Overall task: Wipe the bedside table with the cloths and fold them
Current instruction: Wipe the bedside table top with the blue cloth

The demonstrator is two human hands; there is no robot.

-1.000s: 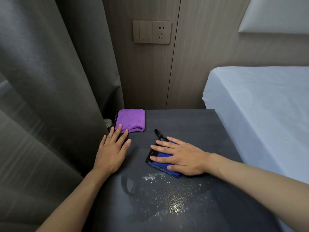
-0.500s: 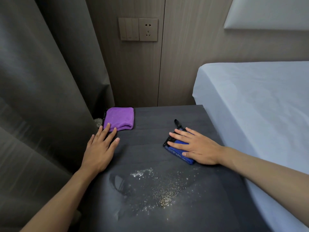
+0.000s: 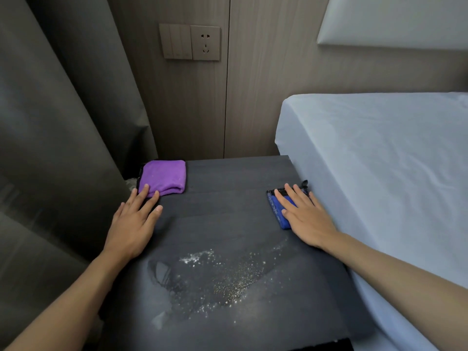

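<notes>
The dark bedside table (image 3: 228, 188) carries a wet patch with white specks (image 3: 217, 279) near its front middle. A folded purple cloth (image 3: 163, 177) lies at the back left corner. My left hand (image 3: 134, 224) rests flat on the table just in front of it, fingers spread, two fingertips touching the cloth's near edge. A folded blue cloth (image 3: 277, 209) lies at the table's right edge against the bed. My right hand (image 3: 306, 216) presses flat on top of it and covers most of it.
A bed with a pale blue sheet (image 3: 379, 173) borders the table on the right. Grey curtains (image 3: 58, 122) hang on the left. A wood-panelled wall with a switch and socket plate (image 3: 190, 42) stands behind. A padded headboard (image 3: 392, 19) is at the upper right.
My right hand has slid the blue cloth from the table's middle to its right edge by the bed. My left hand has stayed flat near the purple cloth.
</notes>
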